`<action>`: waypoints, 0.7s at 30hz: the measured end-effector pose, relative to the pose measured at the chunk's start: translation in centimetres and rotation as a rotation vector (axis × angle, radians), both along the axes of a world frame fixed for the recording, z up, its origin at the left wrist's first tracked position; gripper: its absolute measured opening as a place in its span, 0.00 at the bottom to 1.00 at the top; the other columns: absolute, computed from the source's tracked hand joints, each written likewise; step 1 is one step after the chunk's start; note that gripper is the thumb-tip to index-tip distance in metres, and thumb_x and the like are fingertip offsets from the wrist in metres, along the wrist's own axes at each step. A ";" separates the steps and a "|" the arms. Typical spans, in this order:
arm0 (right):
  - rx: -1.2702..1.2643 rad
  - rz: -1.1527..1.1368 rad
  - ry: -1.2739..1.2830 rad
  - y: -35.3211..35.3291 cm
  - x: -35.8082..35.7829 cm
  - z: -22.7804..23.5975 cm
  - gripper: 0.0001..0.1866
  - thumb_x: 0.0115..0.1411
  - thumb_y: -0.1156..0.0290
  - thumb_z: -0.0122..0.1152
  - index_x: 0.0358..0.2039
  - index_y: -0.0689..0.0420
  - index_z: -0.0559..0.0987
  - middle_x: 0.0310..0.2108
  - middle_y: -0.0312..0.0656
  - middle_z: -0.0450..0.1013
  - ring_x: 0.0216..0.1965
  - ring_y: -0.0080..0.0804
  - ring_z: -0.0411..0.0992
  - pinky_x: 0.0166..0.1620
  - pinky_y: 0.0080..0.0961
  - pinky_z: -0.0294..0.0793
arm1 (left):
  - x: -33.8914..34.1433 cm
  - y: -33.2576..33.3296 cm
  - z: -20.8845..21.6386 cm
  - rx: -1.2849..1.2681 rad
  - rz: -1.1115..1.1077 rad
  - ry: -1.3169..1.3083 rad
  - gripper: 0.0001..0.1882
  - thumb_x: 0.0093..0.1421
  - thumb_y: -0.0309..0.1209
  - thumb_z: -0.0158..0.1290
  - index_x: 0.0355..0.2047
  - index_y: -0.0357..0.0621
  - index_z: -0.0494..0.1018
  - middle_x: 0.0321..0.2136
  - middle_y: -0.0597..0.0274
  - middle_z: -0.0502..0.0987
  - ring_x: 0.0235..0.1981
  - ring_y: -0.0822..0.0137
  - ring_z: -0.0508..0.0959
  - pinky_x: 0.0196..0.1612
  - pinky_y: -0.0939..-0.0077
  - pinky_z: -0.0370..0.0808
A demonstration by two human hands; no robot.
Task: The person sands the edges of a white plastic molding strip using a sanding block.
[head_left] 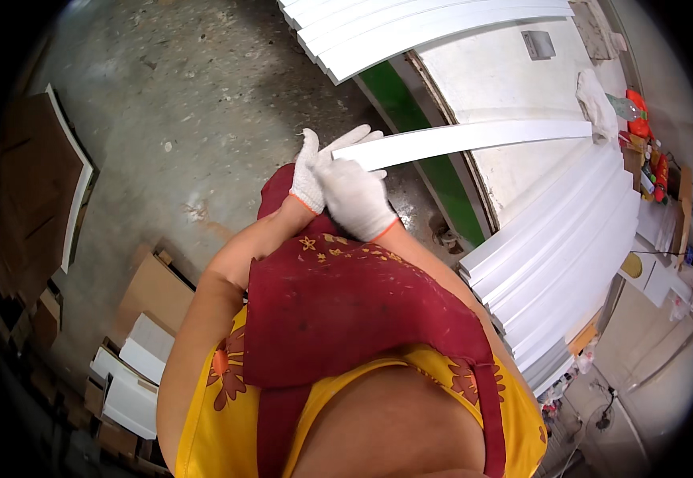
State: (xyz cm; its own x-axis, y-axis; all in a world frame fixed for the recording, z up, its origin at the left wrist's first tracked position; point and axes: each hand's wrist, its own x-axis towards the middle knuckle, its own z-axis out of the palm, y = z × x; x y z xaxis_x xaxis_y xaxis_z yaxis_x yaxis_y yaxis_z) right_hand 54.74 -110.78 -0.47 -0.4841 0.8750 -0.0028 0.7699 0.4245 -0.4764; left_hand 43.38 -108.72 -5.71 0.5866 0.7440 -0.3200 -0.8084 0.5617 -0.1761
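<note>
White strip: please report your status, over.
Left hand open; right hand grip unclear. White strip near end at both hands. Possible obstacle: white cloth beside far end.

I count two white gloves (360,199), one on my left grip (309,171) and one on my right grip (356,193); one separate white strip (474,143); two stacks (561,247) of strips (too overlapped to number); one white cloth (595,105); one maroon apron (354,311).

Strip (474,143) white; gloves (358,199) white, orange-cuffed; apron (346,319) maroon, yellow-flowered.
</note>
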 end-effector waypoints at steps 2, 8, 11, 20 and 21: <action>-0.053 0.062 0.178 0.4 -0.3 0.5 0.12 0.60 0.73 0.57 0.44 0.52 0.80 0.30 0.44 0.73 0.35 0.45 0.74 0.37 0.42 0.75 | -0.3 -0.1 0.4 0.030 0.001 -0.007 0.58 0.61 0.75 0.22 0.72 0.33 0.47 0.71 0.42 0.52 0.71 0.44 0.55 0.72 0.45 0.49; 0.189 -0.475 0.123 4.5 11.0 0.9 0.12 0.61 0.75 0.59 0.45 0.56 0.82 0.36 0.46 0.77 0.38 0.42 0.77 0.42 0.34 0.78 | -0.5 0.1 -0.1 -0.036 0.002 -0.078 0.55 0.63 0.73 0.20 0.72 0.35 0.45 0.72 0.40 0.47 0.72 0.37 0.50 0.68 0.24 0.45; 0.285 -0.447 -0.018 5.5 11.5 0.9 0.13 0.59 0.73 0.58 0.45 0.56 0.79 0.32 0.45 0.74 0.34 0.43 0.75 0.39 0.36 0.78 | -0.4 0.4 0.2 0.023 -0.022 -0.084 0.56 0.62 0.73 0.21 0.72 0.34 0.45 0.72 0.40 0.49 0.72 0.39 0.51 0.69 0.28 0.48; -0.060 0.005 0.009 2.7 0.6 1.6 0.12 0.60 0.71 0.57 0.45 0.55 0.76 0.42 0.56 0.72 0.38 0.52 0.76 0.35 0.41 0.79 | 0.1 0.0 0.2 0.001 -0.047 0.055 0.55 0.63 0.73 0.22 0.70 0.32 0.51 0.71 0.42 0.54 0.71 0.46 0.56 0.74 0.56 0.47; -0.046 0.002 -0.001 2.8 0.7 1.7 0.12 0.60 0.71 0.57 0.45 0.56 0.76 0.41 0.55 0.72 0.38 0.52 0.76 0.34 0.41 0.79 | 0.1 0.1 0.4 -0.024 -0.061 0.035 0.55 0.63 0.73 0.22 0.70 0.33 0.52 0.71 0.42 0.54 0.71 0.46 0.56 0.74 0.56 0.47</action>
